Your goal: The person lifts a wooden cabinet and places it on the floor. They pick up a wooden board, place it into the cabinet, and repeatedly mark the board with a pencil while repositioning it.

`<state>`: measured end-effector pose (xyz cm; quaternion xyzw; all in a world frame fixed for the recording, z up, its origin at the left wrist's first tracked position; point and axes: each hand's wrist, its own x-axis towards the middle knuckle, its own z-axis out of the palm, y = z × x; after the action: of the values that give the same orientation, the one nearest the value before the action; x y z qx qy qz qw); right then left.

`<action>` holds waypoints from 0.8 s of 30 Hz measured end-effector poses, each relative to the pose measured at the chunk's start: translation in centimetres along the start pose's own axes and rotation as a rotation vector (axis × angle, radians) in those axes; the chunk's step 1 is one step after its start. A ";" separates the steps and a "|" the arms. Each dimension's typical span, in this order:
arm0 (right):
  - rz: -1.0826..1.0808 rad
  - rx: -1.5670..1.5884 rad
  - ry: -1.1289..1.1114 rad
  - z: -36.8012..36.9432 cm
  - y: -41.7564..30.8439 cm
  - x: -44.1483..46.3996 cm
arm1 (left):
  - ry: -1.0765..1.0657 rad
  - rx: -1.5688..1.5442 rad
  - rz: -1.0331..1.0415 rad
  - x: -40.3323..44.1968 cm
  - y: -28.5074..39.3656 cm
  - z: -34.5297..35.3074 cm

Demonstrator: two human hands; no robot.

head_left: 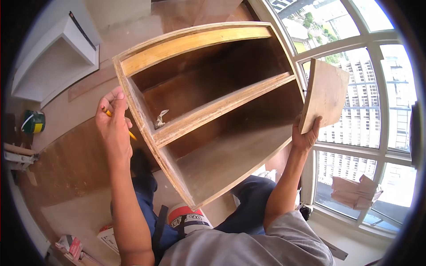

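Observation:
A wooden cabinet carcass [195,46] with an open front is tilted before me, above my knees. One shelf [226,108] divides it into two compartments, and a small pale scrap [161,119] lies on that shelf at its left end. At the cabinet's left edge, my left hand [114,131] is closed around a yellow pencil [132,135], with the fingertips against or very near the wood. My right hand [305,138] grips the lower corner of a flat plywood board [327,93], held upright beside the cabinet's right side. Part of the right hand's grip is hidden by the board.
Large windows [346,148] line the right side, with crumpled brown paper [355,191] near them. A white and red bucket [191,218] is between my legs. On the left are a white cabinet piece [91,55] and a green bucket [34,123].

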<state>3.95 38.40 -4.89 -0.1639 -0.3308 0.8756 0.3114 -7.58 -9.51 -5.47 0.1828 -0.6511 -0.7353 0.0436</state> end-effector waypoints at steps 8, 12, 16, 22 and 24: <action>0.068 0.098 -0.025 -0.1 0.9 1.0 | 0.038 0.000 0.005 0.3 0.2 0.1; 0.086 0.065 -0.026 0.4 1.9 0.7 | 0.006 -0.004 -0.021 0.4 -0.2 -0.1; 0.085 -0.118 0.109 0.6 2.1 0.7 | 0.011 -0.010 -0.019 0.6 -0.4 -0.2; 0.073 -0.155 0.040 0.6 1.1 0.5 | 0.028 -0.007 -0.002 0.5 0.0 0.1; 0.089 -0.086 -0.016 1.4 0.8 0.0 | 0.038 0.016 -0.012 0.5 -0.1 -0.2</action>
<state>2.87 37.26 -4.40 -0.1846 -0.3631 0.8749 0.2620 -7.91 -9.87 -5.72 0.2010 -0.6549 -0.7268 0.0501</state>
